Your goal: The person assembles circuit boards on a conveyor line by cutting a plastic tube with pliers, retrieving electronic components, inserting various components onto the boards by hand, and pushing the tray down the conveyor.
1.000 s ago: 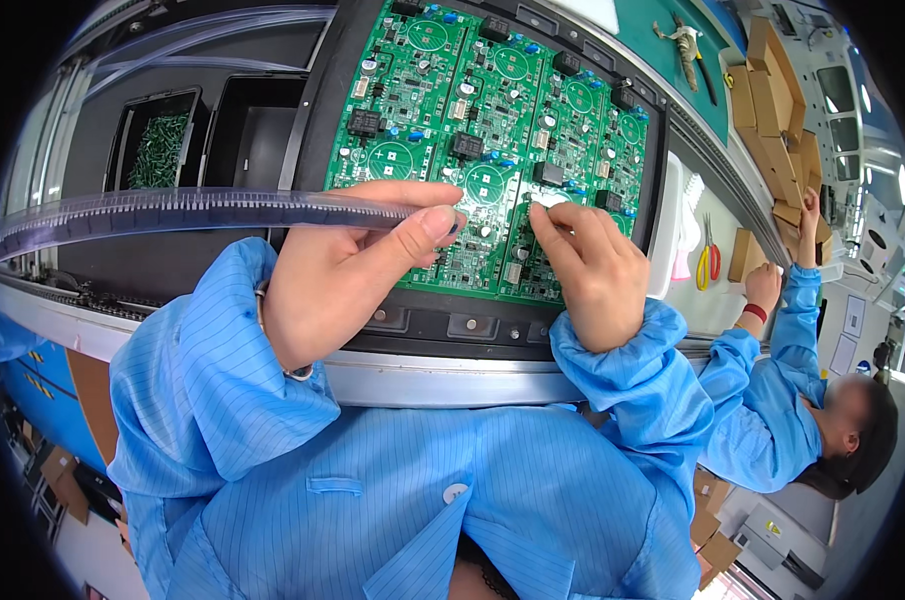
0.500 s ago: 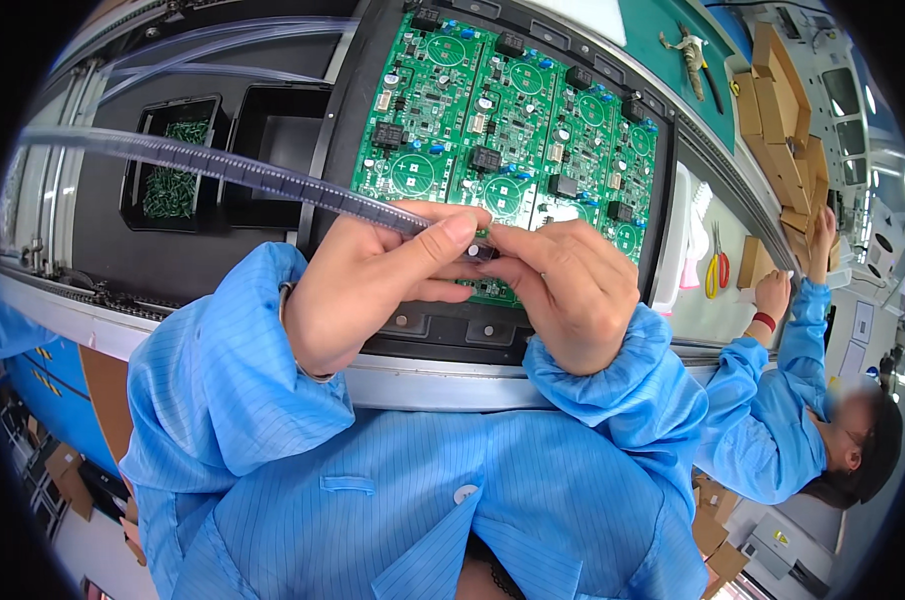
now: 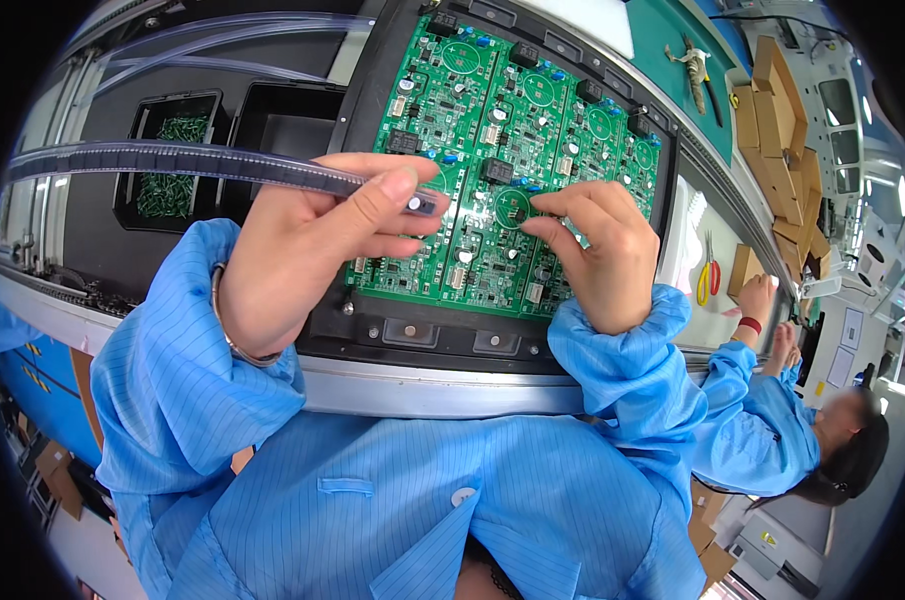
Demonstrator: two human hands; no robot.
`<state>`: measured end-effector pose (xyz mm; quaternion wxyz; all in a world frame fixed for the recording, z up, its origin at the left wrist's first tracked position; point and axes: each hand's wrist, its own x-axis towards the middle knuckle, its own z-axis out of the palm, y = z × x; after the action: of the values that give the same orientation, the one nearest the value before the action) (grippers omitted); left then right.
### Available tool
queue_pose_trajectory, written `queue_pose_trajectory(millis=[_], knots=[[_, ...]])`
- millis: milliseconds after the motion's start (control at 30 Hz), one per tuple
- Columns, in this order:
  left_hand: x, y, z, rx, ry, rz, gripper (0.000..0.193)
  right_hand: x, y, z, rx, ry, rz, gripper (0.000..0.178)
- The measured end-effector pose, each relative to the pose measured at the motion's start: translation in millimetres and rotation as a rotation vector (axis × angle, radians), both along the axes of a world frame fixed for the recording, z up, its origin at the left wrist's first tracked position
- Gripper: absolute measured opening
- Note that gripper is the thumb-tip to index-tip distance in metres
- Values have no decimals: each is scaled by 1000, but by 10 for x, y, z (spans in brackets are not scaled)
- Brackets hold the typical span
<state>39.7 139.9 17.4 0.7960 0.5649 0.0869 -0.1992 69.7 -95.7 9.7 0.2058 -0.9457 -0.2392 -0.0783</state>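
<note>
One clear plastic tube (image 3: 183,159) is held in the left grip (image 3: 303,240), thumb above and fingers beneath, near the tube's right-hand end. The right grip (image 3: 608,245) is narrow, thumb and forefinger close together at a printed circle (image 3: 504,207) on a panel of green circuit boards (image 3: 533,130). Whether a small part sits between them cannot be told. The panel lies in a black frame (image 3: 453,340), in front of the person.

Recommended handling at the circle:
1. Hold the tube firmly without squeezing it. Level is best; a downward slope could let its contents slide.
2. Address the panel from above, square to its face, with light pressure only.
3. Leave clearance around the blue components (image 3: 533,187) and the black block (image 3: 498,171) near the circle; a sideways brush could bend their leads.
4. Carry the tube's end clear of the boards, so that it does not scrape fitted parts.

Appearance: the tube is long, narrow and slightly bowed in this view. It crosses a black bin of small green parts (image 3: 168,195). Dark contents form a row inside, with a fine pale line of marks alongside. A dark piece with a pale round spot (image 3: 425,205) shows beyond the thumb. The panel is densely populated, its circle pattern repeated.
</note>
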Motion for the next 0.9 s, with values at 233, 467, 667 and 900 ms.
queue_pose_trajectory(millis=[233, 467, 667, 900], knots=[[7, 58, -108, 34, -45, 32, 36, -6, 18, -32, -72, 38, 32, 13], [-11, 71, -117, 22, -61, 56, 36, -39, 184, -50, 16, 104, 41, 11], [4, 88, -94, 18, -58, 55, 35, -21, 245, -101, 17, 60, 50, 10], [8, 101, -116, -8, -104, 49, 34, 6, 285, -25, -130, 18, 82, 10]])
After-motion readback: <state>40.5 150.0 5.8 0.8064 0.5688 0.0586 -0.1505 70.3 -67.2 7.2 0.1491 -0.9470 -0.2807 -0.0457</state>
